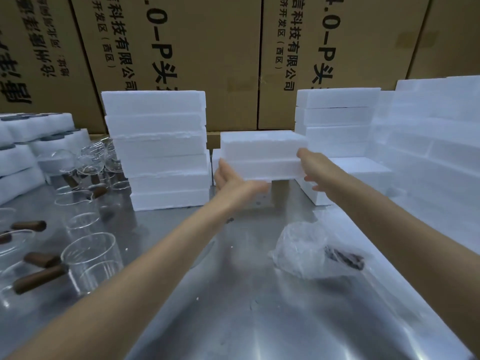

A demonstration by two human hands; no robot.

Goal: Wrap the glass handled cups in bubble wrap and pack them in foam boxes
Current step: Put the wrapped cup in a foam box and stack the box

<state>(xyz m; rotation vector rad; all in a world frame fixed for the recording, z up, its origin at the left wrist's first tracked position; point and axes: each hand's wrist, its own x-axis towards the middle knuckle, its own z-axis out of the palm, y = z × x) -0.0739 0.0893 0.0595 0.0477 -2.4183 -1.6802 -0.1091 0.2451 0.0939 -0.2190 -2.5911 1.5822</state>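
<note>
A white foam box [262,155] with its lid on hangs above the far middle of the steel table [233,307], held between both hands. My left hand [233,181] grips its lower left corner from beneath. My right hand [313,166] grips its right end, thumb on top. A glass cup wrapped in bubble wrap [311,249], its brown handle showing, lies on the table near my right forearm. Several bare glass cups with brown handles [88,258] stand and lie at the left.
Foam boxes are stacked at the back left [158,149], back right [335,118] and along the right side [436,141]. White foam trays [20,152] sit at the far left. Printed cardboard cartons [181,48] form a wall behind the table.
</note>
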